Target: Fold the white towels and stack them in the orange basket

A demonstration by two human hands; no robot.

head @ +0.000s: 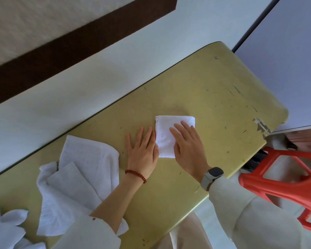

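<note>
the right hand (188, 148) lies flat on a small folded white towel (169, 133), fingers straight and slightly spread, palm covering the towel's near right part. the towel is a neat square, resting on the yellow-green table (214, 90) directly under and just ahead of that hand's fingertips. the left hand (143, 150) lies flat on the bare tabletop just to the left of the towel, fingers straight and fanned; its thumb side touches the towel's left edge. neither hand curls around anything.

a red bead bracelet (136, 175) circles the left wrist, and a watch with a grey strap (212, 177) sits on the right wrist. both arms wear pale sleeves.

to the left of the left forearm, a heap of loose white towels (75, 178) lies on the table, partly tucked under that forearm's sleeve. further left, at the frame's lower corner, more white cloth (5, 229) shows.

to the right of the right forearm, past the table's end, stands the orange basket (284, 178), its open-work plastic side in view, well apart from the folded towel.
</note>
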